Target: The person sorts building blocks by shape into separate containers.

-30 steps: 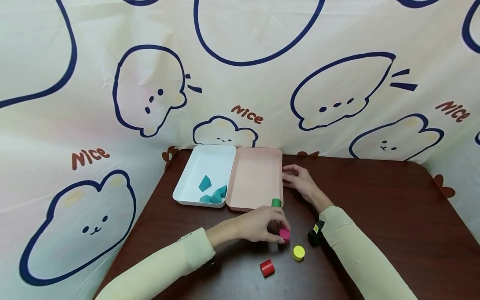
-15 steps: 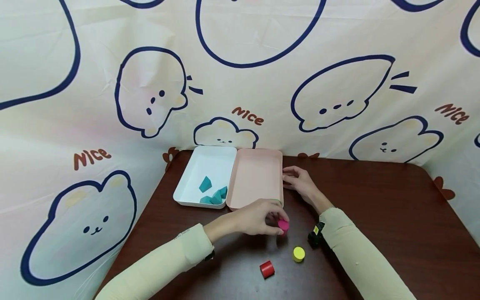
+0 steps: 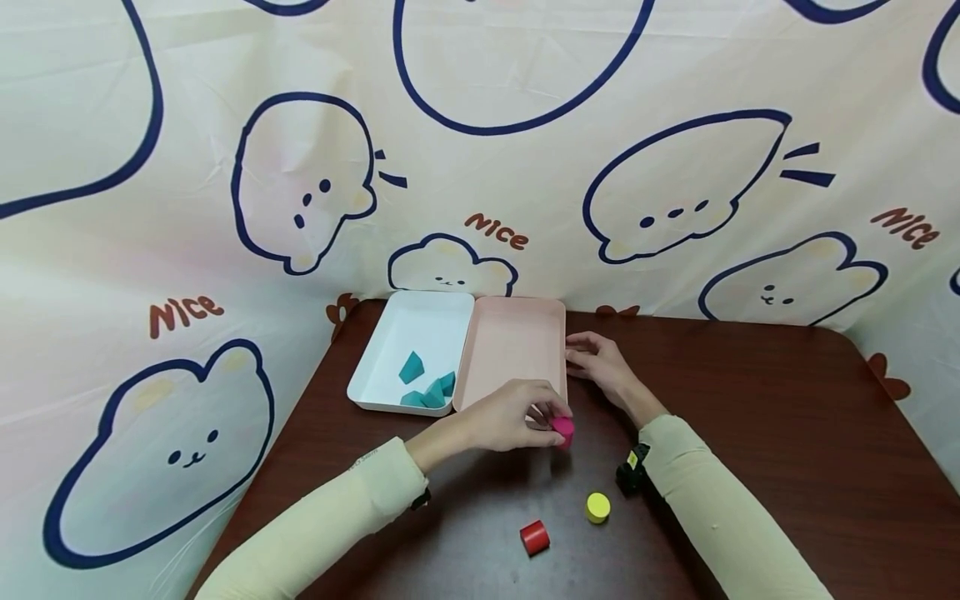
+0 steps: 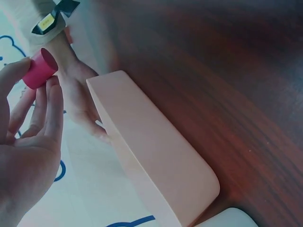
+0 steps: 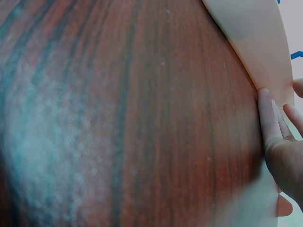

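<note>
A small pink cylinder block (image 3: pixel 564 431) is pinched between the thumb and fingertips of my left hand (image 3: pixel 513 417), in front of the pink tray (image 3: pixel 516 346). In the left wrist view the pink cylinder block (image 4: pixel 40 69) is held off the table, near the tray's raised wall. My right hand (image 3: pixel 600 364) lies beside the tray's right edge. Seen from the right wrist, the extended fingers (image 5: pixel 268 116) touch the outside of that wall. On the table, nearer the person, a yellow cylinder block (image 3: pixel 597 507) stands upright and a red one (image 3: pixel 535 538) lies on its side.
A white tray (image 3: pixel 420 321) adjoins the pink tray on its left and holds several teal angular blocks (image 3: pixel 433 392). Both stand at the back of the dark wooden table (image 3: pixel 750 433), close to a hanging patterned cloth (image 3: pixel 540 183).
My left hand has lifted the pink cylinder block and moved it away from the person, toward the pink tray. A green cylinder block seen earlier is now hidden behind that hand. The right hand stays put.
</note>
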`<action>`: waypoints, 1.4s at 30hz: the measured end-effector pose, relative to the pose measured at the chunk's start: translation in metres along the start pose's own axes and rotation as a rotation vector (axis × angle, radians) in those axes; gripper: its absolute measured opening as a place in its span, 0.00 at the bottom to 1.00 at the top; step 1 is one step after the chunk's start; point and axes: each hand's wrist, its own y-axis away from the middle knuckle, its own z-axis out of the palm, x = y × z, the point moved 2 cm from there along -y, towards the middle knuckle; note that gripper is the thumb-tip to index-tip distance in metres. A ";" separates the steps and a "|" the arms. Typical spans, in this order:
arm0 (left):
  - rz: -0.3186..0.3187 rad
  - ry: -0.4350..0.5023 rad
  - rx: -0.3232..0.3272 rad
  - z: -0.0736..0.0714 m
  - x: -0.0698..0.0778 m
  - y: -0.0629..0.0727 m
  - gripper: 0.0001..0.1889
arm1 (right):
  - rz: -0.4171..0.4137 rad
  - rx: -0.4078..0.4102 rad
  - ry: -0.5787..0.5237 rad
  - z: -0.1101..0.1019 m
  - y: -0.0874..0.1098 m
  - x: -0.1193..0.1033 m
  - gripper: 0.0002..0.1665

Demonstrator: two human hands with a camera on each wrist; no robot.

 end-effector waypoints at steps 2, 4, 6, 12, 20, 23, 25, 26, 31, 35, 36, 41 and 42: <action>0.011 -0.001 0.019 -0.002 0.000 -0.001 0.17 | 0.000 0.002 0.000 0.000 0.000 0.000 0.25; 0.027 -0.002 0.042 -0.004 -0.001 -0.003 0.18 | -0.003 0.007 0.004 0.001 0.001 0.000 0.25; 0.040 -0.005 0.069 -0.007 -0.002 -0.005 0.18 | -0.008 0.010 0.015 0.001 0.001 0.000 0.25; 0.023 -0.018 0.138 -0.014 -0.009 -0.011 0.18 | 0.001 0.010 0.011 0.001 0.002 -0.001 0.25; -0.020 -0.045 0.191 -0.020 -0.016 -0.023 0.18 | 0.006 0.001 -0.005 0.001 0.002 0.000 0.26; -0.036 -0.054 0.204 -0.022 -0.018 -0.027 0.18 | 0.003 -0.003 -0.021 0.001 0.001 0.000 0.25; -0.042 -0.066 0.208 -0.022 -0.020 -0.031 0.18 | 0.002 -0.004 -0.028 0.000 0.001 0.001 0.25; -0.041 -0.071 0.210 -0.022 -0.021 -0.032 0.18 | 0.000 -0.005 -0.029 0.000 0.001 0.001 0.25; -0.057 -0.103 0.219 -0.021 -0.027 -0.039 0.18 | -0.014 -0.014 -0.019 0.000 0.001 0.002 0.26; -0.079 -0.112 0.223 -0.021 -0.032 -0.042 0.19 | -0.016 -0.015 -0.012 0.000 0.001 0.002 0.26; -0.082 -0.108 0.222 -0.021 -0.034 -0.043 0.19 | -0.018 -0.015 -0.009 0.000 0.001 0.002 0.26; -0.106 -0.125 0.208 -0.020 -0.039 -0.048 0.19 | -0.024 -0.016 -0.004 0.000 0.001 0.002 0.26; -0.116 -0.137 0.205 -0.019 -0.041 -0.049 0.19 | -0.023 -0.016 -0.005 0.000 0.001 0.002 0.26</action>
